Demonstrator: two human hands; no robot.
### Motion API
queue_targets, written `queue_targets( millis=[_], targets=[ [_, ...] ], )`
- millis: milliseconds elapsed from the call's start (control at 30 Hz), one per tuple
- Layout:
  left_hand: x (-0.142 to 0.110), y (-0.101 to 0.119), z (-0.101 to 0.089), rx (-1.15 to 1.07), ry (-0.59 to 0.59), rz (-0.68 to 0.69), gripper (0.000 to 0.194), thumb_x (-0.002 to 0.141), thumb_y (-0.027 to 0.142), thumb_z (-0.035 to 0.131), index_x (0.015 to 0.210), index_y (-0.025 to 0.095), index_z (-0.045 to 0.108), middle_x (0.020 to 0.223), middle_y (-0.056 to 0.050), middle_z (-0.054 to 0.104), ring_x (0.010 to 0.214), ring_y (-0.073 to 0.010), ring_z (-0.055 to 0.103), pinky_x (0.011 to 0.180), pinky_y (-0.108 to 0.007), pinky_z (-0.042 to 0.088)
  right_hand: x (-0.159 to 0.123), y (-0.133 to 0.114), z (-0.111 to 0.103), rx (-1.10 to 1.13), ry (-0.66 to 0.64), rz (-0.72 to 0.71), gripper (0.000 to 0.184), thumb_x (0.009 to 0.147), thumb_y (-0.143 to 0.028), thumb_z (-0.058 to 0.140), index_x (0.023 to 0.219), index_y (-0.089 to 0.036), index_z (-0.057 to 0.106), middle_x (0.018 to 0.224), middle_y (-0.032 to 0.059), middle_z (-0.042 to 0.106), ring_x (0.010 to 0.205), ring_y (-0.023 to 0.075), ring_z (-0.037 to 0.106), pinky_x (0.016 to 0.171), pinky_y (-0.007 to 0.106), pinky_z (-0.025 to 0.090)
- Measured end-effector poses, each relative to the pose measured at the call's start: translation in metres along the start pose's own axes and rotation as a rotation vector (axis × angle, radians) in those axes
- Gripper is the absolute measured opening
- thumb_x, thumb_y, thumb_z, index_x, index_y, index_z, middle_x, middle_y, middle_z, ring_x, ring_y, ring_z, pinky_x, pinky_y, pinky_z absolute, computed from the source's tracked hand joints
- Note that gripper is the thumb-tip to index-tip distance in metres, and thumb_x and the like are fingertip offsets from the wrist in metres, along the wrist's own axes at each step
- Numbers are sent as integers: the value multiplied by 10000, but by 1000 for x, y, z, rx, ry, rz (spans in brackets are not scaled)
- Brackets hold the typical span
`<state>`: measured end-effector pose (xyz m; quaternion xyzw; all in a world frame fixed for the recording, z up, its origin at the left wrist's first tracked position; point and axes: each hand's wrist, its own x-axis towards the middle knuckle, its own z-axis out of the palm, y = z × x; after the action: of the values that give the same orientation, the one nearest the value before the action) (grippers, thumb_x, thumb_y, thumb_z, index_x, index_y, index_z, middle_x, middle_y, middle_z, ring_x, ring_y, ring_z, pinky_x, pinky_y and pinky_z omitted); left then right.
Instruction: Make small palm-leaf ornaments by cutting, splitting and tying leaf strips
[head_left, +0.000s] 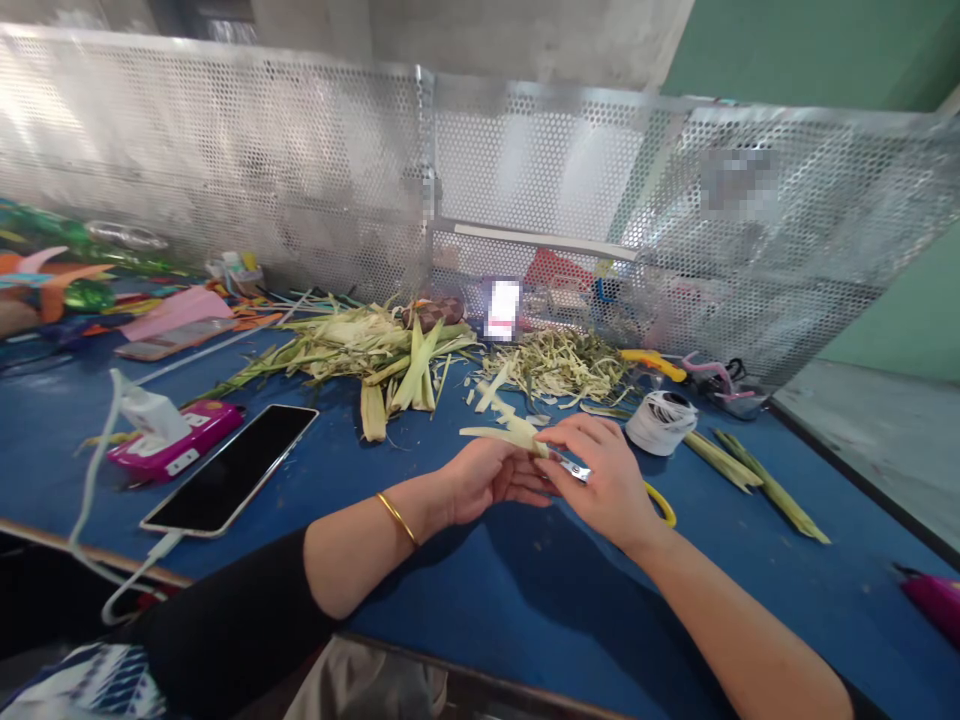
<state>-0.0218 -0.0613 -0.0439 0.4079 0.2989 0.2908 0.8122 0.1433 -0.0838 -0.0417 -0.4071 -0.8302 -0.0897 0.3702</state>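
Over the table's front middle, my left hand point(487, 478) pinches a pale leaf strip point(506, 433), which looks like corn husk. My right hand point(604, 480) closes from the other side on a small silvery metal tool point(576, 469), probably a nail clipper. The tool's working end is hidden by fingers at the strip's right end. Just beyond the hands lies a heap of thin shredded husk point(562, 362), with a few scraps nearer. A yellow curved handle point(661, 504) shows partly behind my right wrist. Next to my right hand stands a white thread spool point(661, 422).
Larger husks point(352, 345) are piled at the back middle. On the left lie a charging phone point(232, 470) with its cable and a magenta power strip point(180, 440). Long green husk pieces point(772, 487) lie at right. A perforated metal screen point(300, 180) borders the blue table point(750, 600).
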Motion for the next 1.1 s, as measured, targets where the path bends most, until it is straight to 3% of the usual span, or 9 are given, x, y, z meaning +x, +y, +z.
queue_targets(
  millis=[133, 267, 400, 500, 700, 833, 967, 1033, 1100],
  targets=[
    [1, -6, 1, -3, -3, 56, 274, 743, 81, 433, 896, 88, 661, 848, -116, 708, 791, -181, 658, 828, -354, 493, -2, -2, 3, -155, -4, -80, 119, 843, -167, 532, 898, -207, 629, 845, 50, 646, 794, 189, 578, 788, 357, 368],
    [2, -9, 1, -22, -23, 76, 267, 742, 80, 463, 931, 87, 652, 938, -135, 704, 878, -204, 654, 897, -384, 462, -2, 1, 4, -173, 73, -46, 105, 876, -188, 505, 846, -202, 606, 792, 35, 649, 730, 169, 576, 762, 330, 371],
    [1, -6, 0, -68, -37, 94, 196, 738, 104, 509, 867, 96, 657, 861, -112, 709, 805, -193, 665, 842, -354, 493, -3, 0, 2, -113, 88, 28, 100, 858, -168, 483, 837, -209, 572, 739, 24, 640, 707, 176, 582, 738, 320, 391],
    [1, -3, -2, -114, -27, 17, 172, 730, 112, 495, 798, 85, 651, 788, -102, 700, 735, -167, 662, 783, -303, 507, -3, -2, 1, -74, 66, 41, 127, 857, -160, 459, 842, -216, 572, 745, 33, 652, 713, 185, 592, 743, 331, 408],
    [2, 0, -5, -265, 64, -11, 77, 713, 125, 537, 697, 105, 610, 625, -37, 634, 602, -127, 614, 742, -282, 504, -3, -6, -2, -136, -33, -158, 164, 879, -183, 479, 852, -234, 632, 831, 28, 690, 782, 168, 621, 968, 413, 338],
    [2, -1, -1, -185, 168, 74, 92, 692, 42, 572, 701, 116, 626, 603, -4, 605, 560, -73, 562, 593, -166, 439, -2, -10, -3, -233, -129, -305, 219, 894, -148, 457, 855, -235, 655, 851, 24, 694, 856, 169, 610, 1012, 422, 298],
    [2, -4, 0, -56, 168, 151, 50, 698, 93, 635, 656, 106, 613, 562, 9, 570, 491, -49, 492, 497, -152, 367, 0, -13, -6, -237, -222, -391, 254, 888, -112, 438, 857, -231, 661, 857, 33, 693, 894, 179, 594, 1024, 425, 290],
    [2, -5, 0, -1, 170, 176, 123, 706, 173, 675, 636, 108, 596, 556, 7, 575, 490, -58, 503, 520, -170, 392, 0, -12, -7, -118, -199, -351, 213, 883, -140, 464, 899, -229, 657, 885, 37, 693, 893, 180, 597, 1017, 427, 304],
    [2, -4, 0, 56, 165, 183, 174, 710, 253, 697, 665, 110, 609, 604, -18, 623, 545, -89, 567, 602, -211, 452, 0, -9, -7, 22, -68, -156, 164, 879, -198, 488, 904, -228, 648, 893, 47, 688, 872, 187, 600, 958, 415, 361]
  ],
)
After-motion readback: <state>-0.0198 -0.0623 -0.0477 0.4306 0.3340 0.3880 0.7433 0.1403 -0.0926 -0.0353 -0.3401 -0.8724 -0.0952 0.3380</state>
